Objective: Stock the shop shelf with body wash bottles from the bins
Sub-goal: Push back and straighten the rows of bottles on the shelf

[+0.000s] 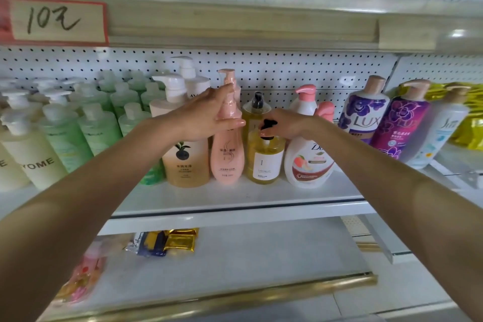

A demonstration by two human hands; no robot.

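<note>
- Left hand (206,116) clasped the pink bottle (227,157) at its neck, likely steadying it upright.
- Right hand (288,125) pinched the yellow bottle (265,162) by its pump, seemingly aligning it.

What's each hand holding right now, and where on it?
Left hand grips the pink bottle around its neck; right hand pinches the yellow bottle by its black pump.

back wall: white pegboard back panel (282,70) | fixtures: white shelf board (235,197) stood before it; pale upper rail (235,23) carried a handwritten price sign (56,21) at left | below: lower shelf (261,256) edged with gold trim strip (261,293) | light: bright, even
</note>
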